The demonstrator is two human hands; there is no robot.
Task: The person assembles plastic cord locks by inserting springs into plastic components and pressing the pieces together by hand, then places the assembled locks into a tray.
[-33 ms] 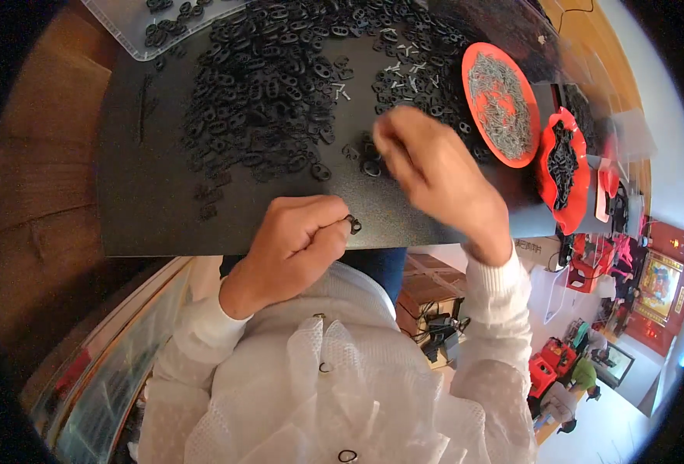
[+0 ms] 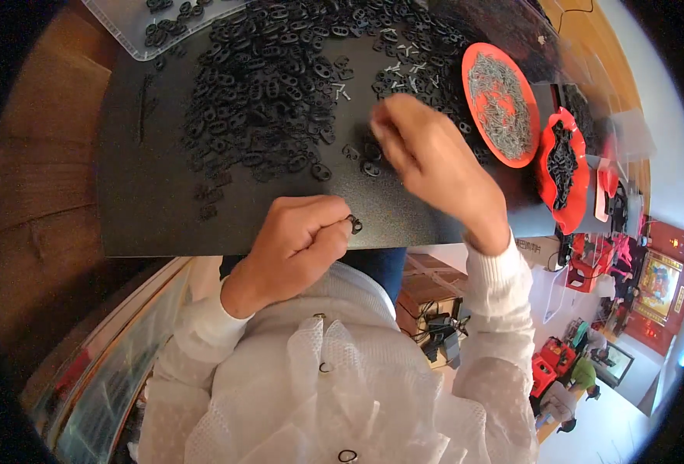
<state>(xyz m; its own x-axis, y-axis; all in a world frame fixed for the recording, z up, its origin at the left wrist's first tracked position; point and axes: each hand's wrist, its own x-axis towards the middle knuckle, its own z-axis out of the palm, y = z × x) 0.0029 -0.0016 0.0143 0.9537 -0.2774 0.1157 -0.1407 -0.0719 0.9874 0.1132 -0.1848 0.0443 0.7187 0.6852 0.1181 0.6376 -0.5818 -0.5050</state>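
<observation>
My left hand [image 2: 303, 240] is closed at the near edge of the dark table. Between thumb and forefinger it pinches a small two-holed black plastic piece [image 2: 355, 224], which pokes out past the fingertips. My right hand [image 2: 438, 158] hangs over the table farther off and to the right, fingers curled. Its fingertips are smeared by motion, so whether they hold anything is hidden. Just left of and below those fingertips lie a few loose black pieces [image 2: 370, 168]. A large heap of similar black pieces [image 2: 265, 100] covers the middle and far part of the table.
Small silvery metal parts [image 2: 415, 68] lie scattered among the black pieces. To the right stand a red plate [image 2: 472, 97] of thin silvery parts and a red wavy-rimmed bowl [image 2: 581, 174] of black parts. A clear plastic bin [image 2: 145, 56] sits at far left. Other people [image 2: 562, 406] are in the background.
My right hand has shifted slightly away from me and to the left. My left hand keeps its hold on the black plastic piece and has barely moved.
</observation>
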